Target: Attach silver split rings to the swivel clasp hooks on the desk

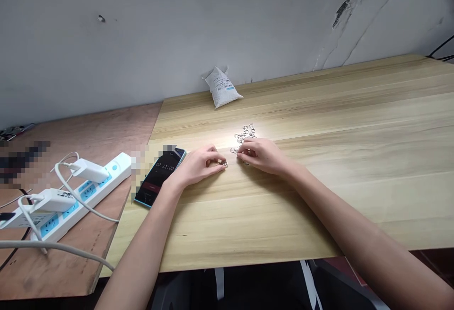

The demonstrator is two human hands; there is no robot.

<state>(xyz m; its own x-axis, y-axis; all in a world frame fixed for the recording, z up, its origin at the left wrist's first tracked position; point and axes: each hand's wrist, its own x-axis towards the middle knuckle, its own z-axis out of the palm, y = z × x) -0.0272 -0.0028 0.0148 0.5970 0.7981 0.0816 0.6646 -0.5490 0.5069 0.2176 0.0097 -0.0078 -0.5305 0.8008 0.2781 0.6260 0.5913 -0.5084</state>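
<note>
On the wooden table, a loose pile of small silvery metal clasps with rings (251, 134) lies just beyond my right hand. My left hand (196, 165) rests left of the pile, thumb and fingertips pinched on a small metal clasp (224, 163). Bent over the near edge of the pile, my right hand (261, 155) has its fingers drawn together. A bit of metal shows under those fingertips, but the fingers cover most of it, so I cannot make out what is held. A narrow gap separates the two hands.
A phone showing a timer (159, 175) lies beside my left wrist. Farther left, a white power strip (118, 165) with chargers and cables sits on a reddish board (117, 125). A white plastic packet (222, 90) stands at the back against the grey wall (248, 21).
</note>
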